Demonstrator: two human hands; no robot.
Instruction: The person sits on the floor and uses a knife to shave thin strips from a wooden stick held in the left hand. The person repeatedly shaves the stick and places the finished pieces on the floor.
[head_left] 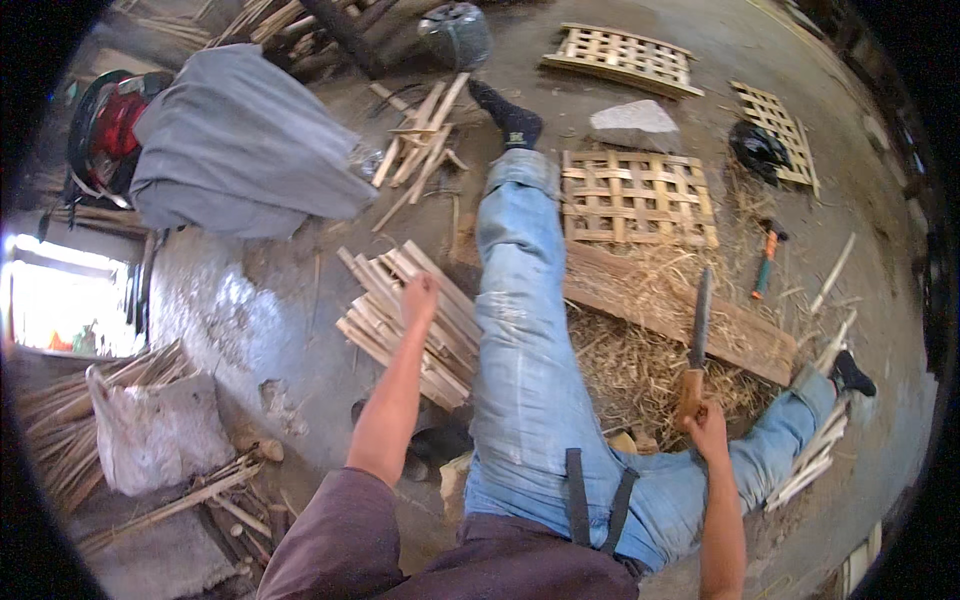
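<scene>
Wood strips on floor beside leg, probably light, stiff, best gripped mid-length, left hand curled over them, hold unclear; knife above straw, likely rigid, right hand grasping its wooden handle, surest place.

No readable text, numbers or signs. Only candidate: small pale mark on the dark sock of the forward-stretched leg, near the jeans cuff; too small and blurred to make out.
</scene>
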